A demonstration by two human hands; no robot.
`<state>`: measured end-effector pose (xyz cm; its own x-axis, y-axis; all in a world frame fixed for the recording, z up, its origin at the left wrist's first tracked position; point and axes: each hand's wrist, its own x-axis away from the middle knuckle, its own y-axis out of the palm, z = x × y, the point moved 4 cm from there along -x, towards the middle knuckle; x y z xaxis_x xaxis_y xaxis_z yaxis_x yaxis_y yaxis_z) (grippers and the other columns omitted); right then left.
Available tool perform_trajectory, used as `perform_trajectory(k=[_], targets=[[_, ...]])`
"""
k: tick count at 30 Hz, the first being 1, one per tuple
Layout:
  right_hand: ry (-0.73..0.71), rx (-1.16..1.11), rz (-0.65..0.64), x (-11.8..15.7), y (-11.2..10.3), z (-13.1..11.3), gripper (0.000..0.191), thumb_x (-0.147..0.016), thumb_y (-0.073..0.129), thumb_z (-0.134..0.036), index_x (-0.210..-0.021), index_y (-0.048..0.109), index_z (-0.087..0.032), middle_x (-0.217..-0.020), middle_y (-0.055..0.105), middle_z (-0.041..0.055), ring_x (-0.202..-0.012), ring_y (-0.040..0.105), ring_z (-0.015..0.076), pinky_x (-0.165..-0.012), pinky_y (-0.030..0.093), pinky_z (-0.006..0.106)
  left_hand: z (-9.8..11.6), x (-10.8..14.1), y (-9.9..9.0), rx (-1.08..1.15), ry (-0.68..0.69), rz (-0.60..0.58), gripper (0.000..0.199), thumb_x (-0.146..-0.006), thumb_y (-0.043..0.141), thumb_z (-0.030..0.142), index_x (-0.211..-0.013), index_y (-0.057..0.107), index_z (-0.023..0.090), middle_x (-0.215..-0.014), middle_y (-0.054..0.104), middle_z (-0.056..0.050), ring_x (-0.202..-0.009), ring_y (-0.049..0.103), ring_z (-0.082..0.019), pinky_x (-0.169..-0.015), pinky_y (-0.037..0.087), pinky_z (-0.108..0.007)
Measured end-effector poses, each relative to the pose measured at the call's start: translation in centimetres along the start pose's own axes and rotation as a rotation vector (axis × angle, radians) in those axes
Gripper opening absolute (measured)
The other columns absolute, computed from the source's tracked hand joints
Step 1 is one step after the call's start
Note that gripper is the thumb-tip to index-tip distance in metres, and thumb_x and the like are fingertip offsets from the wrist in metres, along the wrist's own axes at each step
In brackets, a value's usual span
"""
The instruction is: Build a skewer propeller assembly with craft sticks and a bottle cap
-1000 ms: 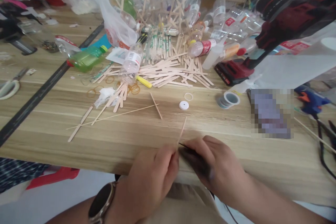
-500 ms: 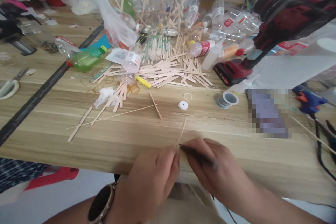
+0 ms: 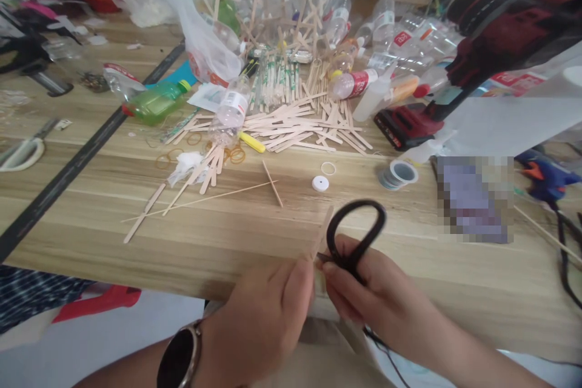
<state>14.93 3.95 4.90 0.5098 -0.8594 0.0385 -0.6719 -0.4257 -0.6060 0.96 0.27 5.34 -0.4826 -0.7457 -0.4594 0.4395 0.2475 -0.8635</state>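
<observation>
Left hand (image 3: 277,306): fingers are pinching 1 wooden stick (image 3: 324,229) narrowly.
Wooden stick: is leaning near the front of the table (image 3: 204,242); its lower end is hiding.
Step in hand: probably the blade (image 3: 322,257) is working at the stick; the next move is calling for steady holding.
Black-looped tool (image 3: 367,242): is resembling scissors; fingers are hiding most of its blade.
Right hand (image 3: 370,285): fingers are gripping the tool.

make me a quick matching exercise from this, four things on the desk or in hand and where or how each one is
1 black-handled tool
2 white disc
3 yellow-capped green bottle
4 white-handled scissors

A lying on its side
B at the picture's left edge
C in the right hand
D beside a thin ring

Pairs: 1-C, 2-D, 3-A, 4-B
</observation>
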Motion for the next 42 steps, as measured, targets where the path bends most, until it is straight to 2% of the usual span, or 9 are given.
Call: perform_trajectory(k=[2,8,14,18,21,28,33,40,42], targets=[[0.070,-0.061,-0.037,0.0,0.1,0.2,0.031,-0.097,0.035,-0.017,-0.068,0.043,-0.023,-0.047,0.054,-0.0064,-0.035,0.047,0.0076,-0.035,0.038,0.018,-0.1,-0.2,0.0,-0.007,0.009,0.001,0.023,-0.100,0.032,0.013,-0.108,0.053,0.010,-0.072,0.075,-0.008,-0.056,0.071,-0.020,-0.050,0.055,-0.029],[-0.450,0.465,0.338,1.0,-0.9,-1.0,0.017,-0.091,0.044,-0.008,-0.096,0.058,-0.016,-0.067,0.071,0.0038,-0.053,0.063,0.0162,-0.052,0.049,0.029,-0.8,-0.8,-0.2,0.181,-0.192,-0.110,0.030,-0.103,0.026,0.024,-0.092,0.055,0.021,-0.063,0.070,-0.001,-0.051,0.068,-0.019,-0.044,0.050,-0.028],[0.140,-0.082,-0.027,-0.1,-0.1,-0.1,0.034,-0.098,0.034,-0.019,-0.066,0.042,-0.023,-0.044,0.052,-0.0067,-0.034,0.049,0.0081,-0.034,0.038,0.017,-0.6,-0.7,0.3,0.106,0.050,-0.041,0.021,-0.099,0.035,0.010,-0.112,0.050,0.010,-0.076,0.074,-0.007,-0.060,0.070,-0.021,-0.051,0.053,-0.030],[-0.310,0.379,0.293,0.2,-0.8,-1.1,0.019,-0.092,0.040,-0.010,-0.085,0.055,-0.018,-0.061,0.067,0.0008,-0.047,0.059,0.0139,-0.047,0.046,0.026,-1.3,-0.6,0.4,0.252,-0.121,-0.103,0.021,-0.100,0.033,0.017,-0.103,0.054,0.017,-0.071,0.073,-0.003,-0.056,0.068,-0.019,-0.050,0.050,-0.028],[-0.503,0.547,0.351,0.6,-0.4,-0.8,0.018,-0.092,0.042,-0.005,-0.102,0.054,-0.014,-0.068,0.070,0.0030,-0.052,0.061,0.0155,-0.050,0.047,0.028,-1.6,-0.7,0.2,0.404,-0.320,-0.148,0.024,-0.100,0.035,0.024,-0.092,0.057,0.020,-0.069,0.071,-0.003,-0.058,0.068,-0.020,-0.053,0.049,-0.029],[-0.454,0.389,0.383,0.5,-0.6,0.4,0.016,-0.100,0.037,-0.014,-0.104,0.052,-0.017,-0.071,0.070,0.0023,-0.057,0.063,0.0149,-0.056,0.047,0.029,-1.7,-0.6,2.3,1.391,-0.876,-0.416,0.030,-0.097,0.045,0.049,-0.098,0.054,0.021,-0.058,0.054,0.007,-0.045,0.044,-0.008,-0.042,0.032,-0.017],[-0.379,0.275,0.360,0.3,-0.7,0.7,0.013,-0.096,0.044,-0.013,-0.099,0.054,-0.020,-0.069,0.068,-0.0003,-0.056,0.061,0.0134,-0.055,0.049,0.026,-1.1,-1.2,3.3,1.967,-1.007,-0.534,0.031,-0.096,0.048,0.045,-0.079,0.050,0.020,-0.043,0.035,0.012,-0.036,0.020,-0.005,-0.038,0.017,-0.017],[0.056,-0.065,0.184,0.1,-1.2,1.0,0.034,-0.097,0.043,-0.021,-0.063,0.047,-0.022,-0.052,0.054,-0.0035,-0.044,0.052,0.0093,-0.041,0.042,0.019,-2.8,-2.3,2.4,1.866,-0.977,-0.147,0.032,-0.092,0.054,0.047,-0.075,0.047,0.021,-0.042,0.026,0.013,-0.038,0.015,-0.006,-0.040,0.020,-0.018],[0.050,-0.039,0.196,0.1,-1.4,0.7,0.033,-0.096,0.045,-0.021,-0.063,0.049,-0.022,-0.053,0.055,-0.0024,-0.046,0.054,0.0100,-0.043,0.043,0.020,-2.9,-2.2,2.2,1.653,-0.952,-0.208,0.029,-0.094,0.051,0.046,-0.082,0.054,0.020,-0.044,0.033,0.011,-0.039,0.022,-0.006,-0.040,0.021,-0.018]])
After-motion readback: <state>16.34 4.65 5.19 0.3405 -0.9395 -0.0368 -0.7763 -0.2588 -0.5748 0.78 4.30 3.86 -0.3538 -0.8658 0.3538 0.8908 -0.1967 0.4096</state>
